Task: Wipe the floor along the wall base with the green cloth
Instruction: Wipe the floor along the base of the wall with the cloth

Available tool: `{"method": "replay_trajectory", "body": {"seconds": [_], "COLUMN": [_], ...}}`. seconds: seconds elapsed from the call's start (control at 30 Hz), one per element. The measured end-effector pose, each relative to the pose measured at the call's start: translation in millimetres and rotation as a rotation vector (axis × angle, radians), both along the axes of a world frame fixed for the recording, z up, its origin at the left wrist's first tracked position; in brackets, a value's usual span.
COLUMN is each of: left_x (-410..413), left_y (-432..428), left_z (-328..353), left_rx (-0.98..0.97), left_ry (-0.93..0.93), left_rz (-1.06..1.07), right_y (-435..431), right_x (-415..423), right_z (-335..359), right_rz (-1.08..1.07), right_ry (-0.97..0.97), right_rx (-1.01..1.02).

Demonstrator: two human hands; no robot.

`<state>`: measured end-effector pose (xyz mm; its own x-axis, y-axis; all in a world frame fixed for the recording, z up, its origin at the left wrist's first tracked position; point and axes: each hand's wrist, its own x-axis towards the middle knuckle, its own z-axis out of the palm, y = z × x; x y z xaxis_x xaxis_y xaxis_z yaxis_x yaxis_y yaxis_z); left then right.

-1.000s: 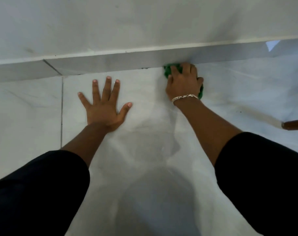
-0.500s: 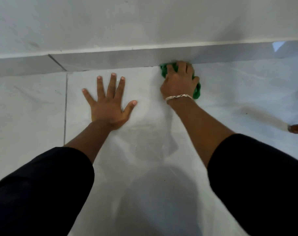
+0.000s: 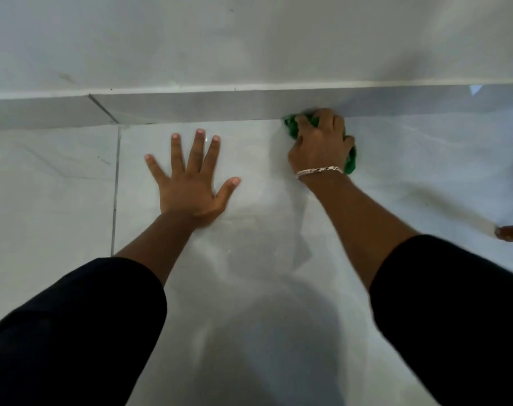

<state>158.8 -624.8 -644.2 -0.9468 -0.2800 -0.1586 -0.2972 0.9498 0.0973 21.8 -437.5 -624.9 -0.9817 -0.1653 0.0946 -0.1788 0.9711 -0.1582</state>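
Since the earlier frames your right hand (image 3: 319, 145) has carried the crumpled green cloth (image 3: 350, 161) along the grey skirting strip at the wall base (image 3: 220, 105), while your left hand (image 3: 190, 183) has kept its flat position on the pale glossy floor tiles (image 3: 59, 200); the skirting strip serves as the landmark throughout. Right hand: fingers curled down over the cloth, gripping it and pressing it to the floor, fingertips touching the foot of the skirting strip; a silver chain bracelet (image 3: 319, 170) circles the wrist. Cloth: bunched beneath that hand, green showing at the end against the strip and at the side away from your left hand; it lies in the corner where floor meets strip. Left hand: empty, palm down, fingers spread wide, fingertips just short of the strip. A dark grout line (image 3: 114, 194) runs away from the strip, beyond your left hand; a brown wooden rod end (image 3: 511, 232) lies well apart from the strip, past your right forearm; both arms wear black sleeves (image 3: 73, 326).
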Motion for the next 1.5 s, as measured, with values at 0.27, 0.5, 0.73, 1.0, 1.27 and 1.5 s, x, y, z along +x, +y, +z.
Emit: {"method": "replay_trajectory", "body": {"seconds": [0.27,0.5,0.73,1.0,1.27,1.5], "left_x": [0,1,-2,0,-3,-2], "left_y": [-3,-1,-1,-3,-3,-3], "left_z": [-3,1,-3,0,-6,0], "left_rx": [-0.005,0.009,-0.023,0.0,-0.01,0.008], "left_ry": [0.007,0.005,-0.015,-0.01,-0.002,-0.014], "left_rz": [-0.003,-0.01,-0.014,-0.014,-0.018,-0.017], "right_y": [-46,72,-70,23,-42,27], "right_x": [22,-28,37,-8,21,-11], "right_z": [-3,-2,2,6,5,5], "right_rz": [0.27,-0.018,0.077,0.213,0.059,0.253], "right_ry": [-0.021,0.009,-0.066,-0.027,-0.072,0.009], "right_rx": [-0.042,-0.032,-0.115,-0.003,-0.001,0.108]}}
